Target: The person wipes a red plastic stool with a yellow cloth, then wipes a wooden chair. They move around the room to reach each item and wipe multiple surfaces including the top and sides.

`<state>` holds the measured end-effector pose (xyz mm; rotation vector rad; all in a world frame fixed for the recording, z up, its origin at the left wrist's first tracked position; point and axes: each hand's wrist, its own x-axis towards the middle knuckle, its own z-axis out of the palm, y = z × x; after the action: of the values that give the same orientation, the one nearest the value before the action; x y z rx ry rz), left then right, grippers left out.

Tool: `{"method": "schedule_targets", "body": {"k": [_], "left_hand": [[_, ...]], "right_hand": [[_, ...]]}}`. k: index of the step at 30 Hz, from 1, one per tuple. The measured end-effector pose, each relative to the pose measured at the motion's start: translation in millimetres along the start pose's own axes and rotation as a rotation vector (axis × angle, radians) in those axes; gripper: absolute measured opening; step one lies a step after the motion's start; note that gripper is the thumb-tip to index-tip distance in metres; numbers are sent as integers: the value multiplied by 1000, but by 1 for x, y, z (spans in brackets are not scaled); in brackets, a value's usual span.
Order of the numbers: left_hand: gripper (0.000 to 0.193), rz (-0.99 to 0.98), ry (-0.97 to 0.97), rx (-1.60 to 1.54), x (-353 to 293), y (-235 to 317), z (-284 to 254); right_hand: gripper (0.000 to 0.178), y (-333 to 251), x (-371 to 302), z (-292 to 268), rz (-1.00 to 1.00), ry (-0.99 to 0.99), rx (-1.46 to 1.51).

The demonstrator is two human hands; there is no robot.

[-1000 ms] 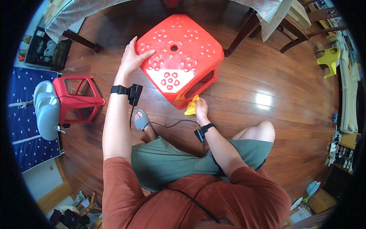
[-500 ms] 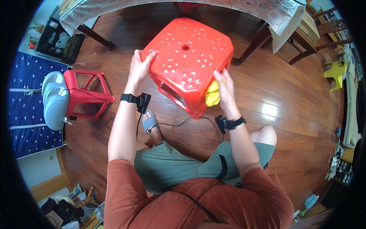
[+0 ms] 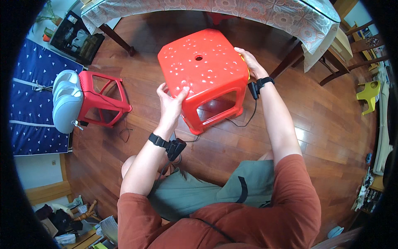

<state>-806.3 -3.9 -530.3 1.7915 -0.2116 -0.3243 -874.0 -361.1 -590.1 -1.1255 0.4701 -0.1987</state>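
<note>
A red plastic stool [image 3: 205, 76] stands upright on the wooden floor in front of me, its square top dotted with small holes and a larger hole in the middle. My left hand [image 3: 171, 101] grips its near-left corner, thumb on top and fingers down the side. At the stool's right edge, my right hand [image 3: 253, 64] is closed around the rim. A strip of yellow cloth [image 3: 248, 74] peeks out between that hand and the stool; most of it is hidden. Each wrist wears a black strap with a small device and a cable.
Beyond the stool is a table with a patterned tablecloth [image 3: 215, 10]. Another red stool [image 3: 103, 99] lies to the left, against a pale blue object [image 3: 67, 101]. A yellow stool [image 3: 368, 97] stands far right. A cable [image 3: 244, 123] trails over the floor.
The stool has turned, bringing a different side toward me. My left hand has come nearer along its edge, and my right hand has gone farther out, carrying the yellow cloth mostly out of sight.
</note>
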Motion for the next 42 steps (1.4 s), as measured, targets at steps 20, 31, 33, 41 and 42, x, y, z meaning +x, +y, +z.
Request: {"method": "schedule_targets", "body": {"k": [20,31,33,41,42], "left_hand": [[116,-306,-200,-402,11,4,-8],[102,-331,-280,-359,-4,-14,-8],[85,-330,-275,-348,-6,-13,-7],[78,-365,-288,-206,-17,-9,-1],[82,-332,-298,-222,-18,-9,1]], "right_hand": [[34,7,-131,-56,-149,364,-1150],[40,-52,-249,12,-375,189,187],[40,-29,-212,21,-488,383,143],[31,60,-131,54,-746,799,-575],[29,65,-127,48,-749,801,-591]]}}
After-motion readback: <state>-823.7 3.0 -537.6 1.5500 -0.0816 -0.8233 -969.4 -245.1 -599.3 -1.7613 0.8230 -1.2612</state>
